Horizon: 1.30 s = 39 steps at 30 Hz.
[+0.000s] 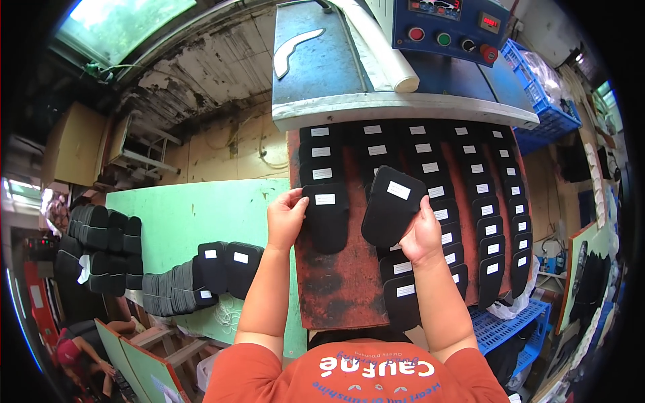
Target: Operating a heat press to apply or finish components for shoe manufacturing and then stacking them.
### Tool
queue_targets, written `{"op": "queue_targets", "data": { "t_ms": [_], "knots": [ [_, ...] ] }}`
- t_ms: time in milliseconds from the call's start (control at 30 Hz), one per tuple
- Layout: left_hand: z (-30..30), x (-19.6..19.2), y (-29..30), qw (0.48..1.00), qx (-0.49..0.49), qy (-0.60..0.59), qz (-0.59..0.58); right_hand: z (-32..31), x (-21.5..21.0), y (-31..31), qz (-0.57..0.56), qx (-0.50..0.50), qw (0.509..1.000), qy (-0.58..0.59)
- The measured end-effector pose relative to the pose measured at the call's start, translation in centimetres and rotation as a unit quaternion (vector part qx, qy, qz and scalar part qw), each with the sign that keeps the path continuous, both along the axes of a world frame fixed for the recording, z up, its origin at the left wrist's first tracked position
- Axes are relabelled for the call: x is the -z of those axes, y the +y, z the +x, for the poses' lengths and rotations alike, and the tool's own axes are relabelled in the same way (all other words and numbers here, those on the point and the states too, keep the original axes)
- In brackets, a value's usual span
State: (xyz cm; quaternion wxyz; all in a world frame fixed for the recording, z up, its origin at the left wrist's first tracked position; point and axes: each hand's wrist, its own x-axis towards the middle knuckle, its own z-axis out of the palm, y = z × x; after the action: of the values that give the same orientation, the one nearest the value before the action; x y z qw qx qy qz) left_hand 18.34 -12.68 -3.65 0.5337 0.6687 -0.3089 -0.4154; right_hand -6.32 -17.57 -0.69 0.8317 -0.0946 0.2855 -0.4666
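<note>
My left hand point(287, 213) pinches the upper left edge of a black pad point(328, 225) with a white label, which lies at the lower end of the leftmost column on the reddish-brown board point(316, 289). Raised over the second column, another black labelled pad point(388, 218) is gripped along its right side by my right hand point(423, 232). It may be a small stack; its thickness is hard to judge. Overlapping rows of similar labelled pads point(485, 208) run down the board in several columns. Part of the second column is hidden behind the raised pad and my right hand.
Left of the board stands a pale green table point(175, 208) with stacked black pads point(176, 289). Beyond the board is a machine bed point(316, 80) with a blue control box point(447, 33) and a white roll point(383, 50). Blue crates point(521, 332) stand at right. Another person point(84, 359) sits lower left.
</note>
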Motion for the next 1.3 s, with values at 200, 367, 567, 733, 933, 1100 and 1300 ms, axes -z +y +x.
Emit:
{"op": "queue_targets", "data": {
  "t_ms": [200,367,567,733,933,1100,1300],
  "knots": [
    [-4.1,-0.9,2.2,0.990,0.054,-0.076,-0.104,2.4,0.7,2.3,0.026,-0.028,0.999,-0.005],
    [-4.8,-1.6,4.5,0.995,0.006,0.056,-0.079,1.8,0.9,3.1,0.059,0.011,0.998,0.015],
    [-3.1,0.4,5.3,0.984,-0.035,-0.175,-0.004,-1.4,0.7,3.6,0.034,0.002,0.999,0.026],
    [-6.7,-0.7,7.3,0.994,0.069,0.026,-0.079,1.0,0.4,7.3,0.023,-0.059,0.994,0.089],
    [-5.5,-1.1,9.8,0.998,-0.020,0.057,-0.008,1.7,-0.7,9.1,-0.002,-0.181,0.959,0.219],
    [-4.7,0.5,10.0,0.998,0.021,-0.050,0.040,3.5,-0.2,7.4,-0.173,-0.105,0.906,0.371],
    [-4.0,-2.2,8.7,0.872,0.093,-0.479,0.035,7.9,1.2,2.1,-0.274,-0.134,0.817,0.489]
  ]
}}
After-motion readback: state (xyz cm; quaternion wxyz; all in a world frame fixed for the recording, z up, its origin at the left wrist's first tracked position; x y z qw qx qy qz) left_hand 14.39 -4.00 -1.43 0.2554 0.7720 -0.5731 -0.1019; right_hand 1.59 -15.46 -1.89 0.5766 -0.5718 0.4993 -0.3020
